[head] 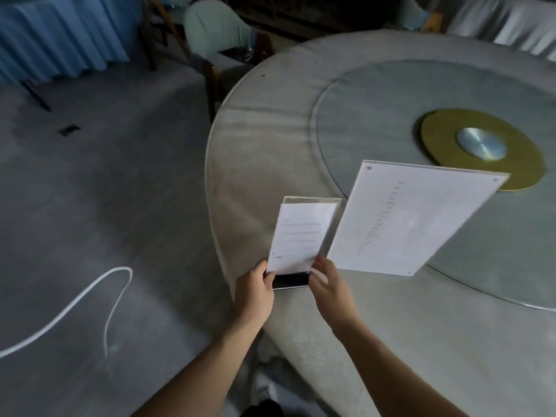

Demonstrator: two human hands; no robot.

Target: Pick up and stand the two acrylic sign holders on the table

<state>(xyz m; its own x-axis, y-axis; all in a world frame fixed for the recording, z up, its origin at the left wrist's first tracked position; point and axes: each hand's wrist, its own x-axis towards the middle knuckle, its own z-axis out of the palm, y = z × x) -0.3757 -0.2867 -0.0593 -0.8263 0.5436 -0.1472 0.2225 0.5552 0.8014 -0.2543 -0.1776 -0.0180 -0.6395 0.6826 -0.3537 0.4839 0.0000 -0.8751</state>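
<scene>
Acrylic small sign holder (304,236) is pinched at its black base by left hand (255,291) and right hand (329,284) fingers, steadying it upright beside the larger sign holder (415,218) near the counter (255,164) edge.

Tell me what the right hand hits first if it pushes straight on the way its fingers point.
Probably the small sign holder itself: the right hand already grips its lower right edge. Just beyond lies the large sign holder, though depth is unclear.

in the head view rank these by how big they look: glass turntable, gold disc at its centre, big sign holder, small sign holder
1. glass turntable, partly cut off by the frame
2. big sign holder
3. gold disc: looks close to the big holder, and it lies farther away, so this order is unsure
4. small sign holder, gripped by both hands
</scene>
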